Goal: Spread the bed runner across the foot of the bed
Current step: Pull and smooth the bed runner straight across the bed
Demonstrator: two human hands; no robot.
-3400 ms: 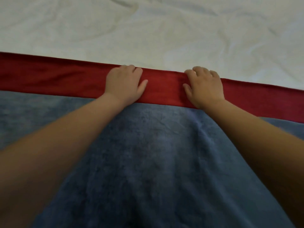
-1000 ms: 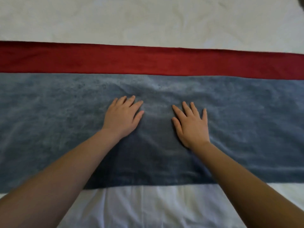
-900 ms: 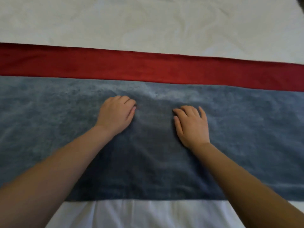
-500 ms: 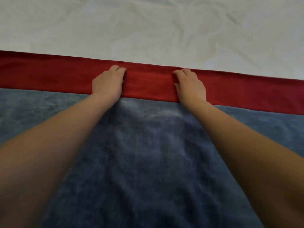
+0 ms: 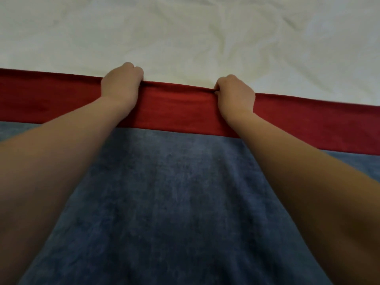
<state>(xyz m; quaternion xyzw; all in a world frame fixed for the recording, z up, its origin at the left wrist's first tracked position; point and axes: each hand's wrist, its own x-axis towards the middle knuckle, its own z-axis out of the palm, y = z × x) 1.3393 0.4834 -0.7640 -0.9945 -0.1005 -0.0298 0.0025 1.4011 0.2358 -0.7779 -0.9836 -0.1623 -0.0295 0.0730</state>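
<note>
My left hand (image 5: 121, 83) and right hand (image 5: 234, 93) curl their fingers closed on the far red edge of the bed runner (image 5: 181, 202), which lies across the bed (image 5: 185, 33). I judge I'm straightening it; next, an even tug.

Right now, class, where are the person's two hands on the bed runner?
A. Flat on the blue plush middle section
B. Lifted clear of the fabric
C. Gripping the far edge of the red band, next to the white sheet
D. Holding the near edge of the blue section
C: the left hand and the right hand are both curled over the far edge of the red velvety band, where it meets the wrinkled white sheet.
</note>
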